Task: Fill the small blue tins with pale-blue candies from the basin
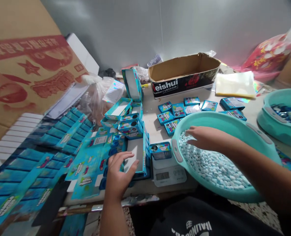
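My left hand [120, 172] rests on a stack of open blue candy boxes [136, 154] at the table's front, its fingers curled around the near edge of the white-lined top one. My right hand [204, 137] reaches into a large teal basin [256, 137] full of small pale blue-white candies [214, 167]; its fingers are bent down over the candies and what they hold is hidden. A small blue tin [160, 148] sits on a white digital scale [167, 172] between the two hands.
Several closed blue packets [177, 111] lie beyond the basin, before an open cardboard tray [184, 75]. Flat blue box blanks [61, 144] cover the left side under a big carton [24, 65]. A second teal basin [280, 114] with blue lids stands at right.
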Demonstrator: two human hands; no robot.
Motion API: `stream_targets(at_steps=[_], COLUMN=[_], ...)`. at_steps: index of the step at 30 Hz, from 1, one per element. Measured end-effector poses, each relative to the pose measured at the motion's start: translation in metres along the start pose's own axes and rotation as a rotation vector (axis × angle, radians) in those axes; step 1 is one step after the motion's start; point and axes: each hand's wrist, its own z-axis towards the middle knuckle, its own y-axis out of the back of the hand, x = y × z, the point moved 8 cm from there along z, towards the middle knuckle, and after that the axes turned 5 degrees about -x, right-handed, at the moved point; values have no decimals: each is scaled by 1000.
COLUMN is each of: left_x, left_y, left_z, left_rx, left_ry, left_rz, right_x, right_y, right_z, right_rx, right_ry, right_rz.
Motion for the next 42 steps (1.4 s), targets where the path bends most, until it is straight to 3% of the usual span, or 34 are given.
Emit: stream_targets(at_steps=[3, 8, 13, 27, 35, 42], left_x=[-1, -2, -2, -4, -4, -4], left_y=[0, 0, -1, 1, 1, 0], left_z=[1, 2, 2, 2, 2, 2], left_rx=[-1, -14, -17, -11, -23, -9], left_ry=[-6, -20, 10, 32, 33, 44], left_rz=[3, 9, 19, 13, 20, 20], right_x=[-8, 7, 4, -31, -33, -37], right_y=[-29, -33, -29, -23, -21, -34], right_z=[0, 5, 3, 9, 9, 13], right_rx=[223, 284, 333, 195, 234, 269], right_ry=[-48, -17, -83, -6, -100, -136], right_rz=[-82, -132, -123, 109, 87, 114])
